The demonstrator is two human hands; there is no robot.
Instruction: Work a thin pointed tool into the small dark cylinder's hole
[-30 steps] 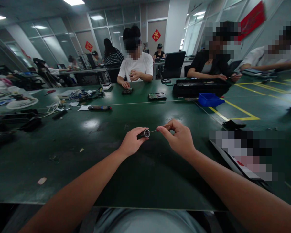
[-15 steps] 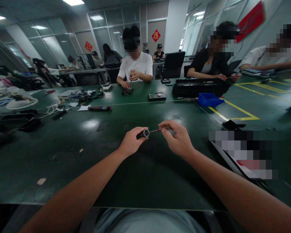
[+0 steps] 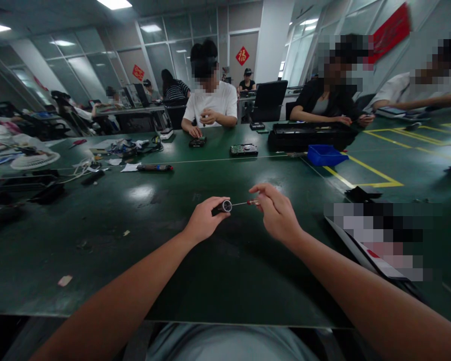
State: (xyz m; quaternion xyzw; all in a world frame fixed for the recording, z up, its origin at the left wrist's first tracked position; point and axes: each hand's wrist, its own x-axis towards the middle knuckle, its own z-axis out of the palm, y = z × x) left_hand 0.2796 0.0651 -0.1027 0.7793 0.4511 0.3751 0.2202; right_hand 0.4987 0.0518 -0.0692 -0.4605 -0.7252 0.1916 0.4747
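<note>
My left hand [image 3: 205,219] is closed around a small dark cylindrical part with a silver round end [image 3: 226,206], held just above the green table [image 3: 143,235]. My right hand [image 3: 276,213] pinches the reddish handle of a thin screwdriver [image 3: 248,203]. Its metal shaft points left, and the tip meets the silver end of the part. Both hands hover over the middle of the table, close together.
A blue bin [image 3: 325,154] and a long black device [image 3: 310,134] lie far right. A circuit board [image 3: 243,149], a red-black tool [image 3: 155,167] and tangled cables [image 3: 131,146] sit farther back. Other people sit across the table. A flat device [image 3: 376,240] lies at my right.
My right hand has shifted slightly and turned its fingers on the screwdriver handle. The left hand and the part have stayed in place.
</note>
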